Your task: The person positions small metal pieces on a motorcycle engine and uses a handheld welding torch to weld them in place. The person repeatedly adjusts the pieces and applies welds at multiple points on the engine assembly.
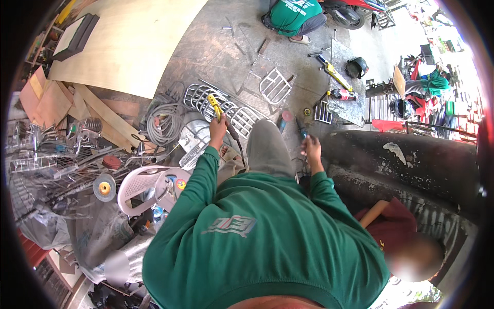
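Note:
My left hand (218, 130) is closed around a yellow welding electrode holder (214, 105), its jaw end pointing away from me. A dark cable (235, 135) hangs beside that hand. Metal rack frames (244, 117) of bent bars lie on the floor just past it. My right hand (311, 148) is held out low on the right with its fingers curled in. Whatever it may hold is too small to make out. Close beyond its fingertips is a teal power tool (302, 132) on the floor. A smaller barred frame (276, 86) lies farther off.
Coiled grey cable (163, 123) and a plastic chair (135, 191) crowd my left. A plywood sheet (131, 41) lies far left. To my right is a long dark worn seat (401, 159), with a person in maroon (393, 224) on it. Another person in green (293, 15) crouches ahead.

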`<state>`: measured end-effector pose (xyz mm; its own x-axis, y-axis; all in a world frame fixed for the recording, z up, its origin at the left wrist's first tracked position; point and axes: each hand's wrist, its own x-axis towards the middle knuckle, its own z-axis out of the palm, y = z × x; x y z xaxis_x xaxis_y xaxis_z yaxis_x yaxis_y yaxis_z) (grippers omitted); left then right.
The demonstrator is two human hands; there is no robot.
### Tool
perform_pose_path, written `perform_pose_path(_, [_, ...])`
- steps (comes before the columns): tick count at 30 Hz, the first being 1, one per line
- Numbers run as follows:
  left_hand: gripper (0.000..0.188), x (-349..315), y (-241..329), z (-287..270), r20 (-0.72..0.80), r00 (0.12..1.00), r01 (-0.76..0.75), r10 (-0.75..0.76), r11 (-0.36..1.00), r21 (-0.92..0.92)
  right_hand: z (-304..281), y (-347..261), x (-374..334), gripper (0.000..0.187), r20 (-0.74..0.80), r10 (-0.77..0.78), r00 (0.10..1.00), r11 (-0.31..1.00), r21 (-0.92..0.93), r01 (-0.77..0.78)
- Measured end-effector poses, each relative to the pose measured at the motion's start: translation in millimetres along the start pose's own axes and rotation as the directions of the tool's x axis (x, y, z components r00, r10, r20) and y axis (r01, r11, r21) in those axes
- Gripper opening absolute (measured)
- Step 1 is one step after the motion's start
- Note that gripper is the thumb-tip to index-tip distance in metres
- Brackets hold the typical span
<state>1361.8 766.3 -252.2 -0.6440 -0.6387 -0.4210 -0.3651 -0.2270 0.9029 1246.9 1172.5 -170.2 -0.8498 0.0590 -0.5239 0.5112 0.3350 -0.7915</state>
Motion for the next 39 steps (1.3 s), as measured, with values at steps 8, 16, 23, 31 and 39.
perform_pose_path(8, [0.048, 46.1, -25.6, 6.9, -0.264, 0.951, 0.147, -0.163, 0.986, -0.082, 88.7, -170.5, 91.7, 0.043, 0.219, 0.047, 0.975, 0.924, -0.381, 0.041])
perform_pose_path(16, [0.049, 135.3, -39.9, 8.8, -0.123, 0.935, 0.319, -0.332, 0.941, -0.112, 266.4, -235.6, 285.9, 0.036, 0.396, -0.154, 0.905, 0.633, -0.664, 0.398])
perform_pose_path(23, [0.072, 299.8, -95.0, 17.8, -0.202, 0.684, 0.707, -0.7, 0.57, 0.419, 559.7, -187.4, 641.8, 0.046, 0.542, -0.021, 0.84, 0.438, -0.75, 0.495])
perform_pose_path(31, [0.044, 384.1, -97.2, 63.4, -0.253, 0.601, 0.798, -0.758, 0.586, 0.139, 843.6, -134.4, 1029.3, 0.031, 0.632, -0.27, 0.726, 0.152, -0.717, 0.68])
perform_pose_path(39, [0.029, 409.5, -106.2, 88.1, -0.265, 0.482, 0.876, -0.835, 0.467, 0.12, 908.2, -81.5, 1096.1, 0.023, 0.732, -0.597, 0.327, -0.101, -0.474, 0.875])
